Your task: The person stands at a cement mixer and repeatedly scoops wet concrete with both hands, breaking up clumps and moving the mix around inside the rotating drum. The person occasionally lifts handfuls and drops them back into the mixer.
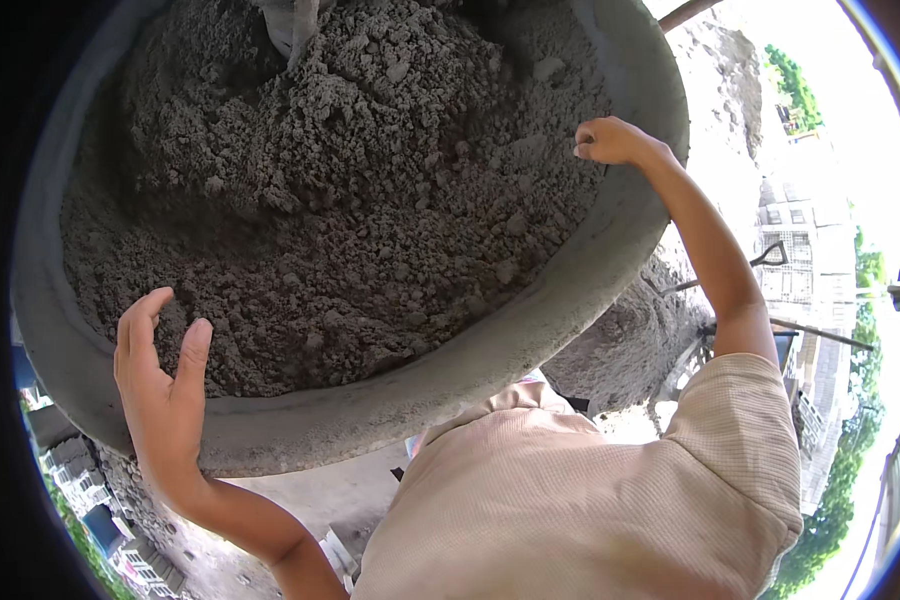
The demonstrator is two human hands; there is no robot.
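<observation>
A large round mixing drum [470, 375], coated in grey cement, fills the upper left of the head view. Crumbly grey mortar mix [370, 270] lies inside it, heaped towards the far side. At the top, a cement-caked metal piece [295, 28] sticks into the heap. My left hand [165, 390] is at the near left of the rim, thumb and fingers apart, with nothing in it. Over the right inner wall is my right hand [618, 142], its fingers curled in; whatever they may hold is hidden.
Right of the drum, a shovel handle [770, 256] rises beside a grey pile of sand or gravel [620, 345]. Stacked blocks [155, 570] stand at the lower left, and pale blocks [795, 205] at the right. A long thin pole [825, 333] juts out at the right.
</observation>
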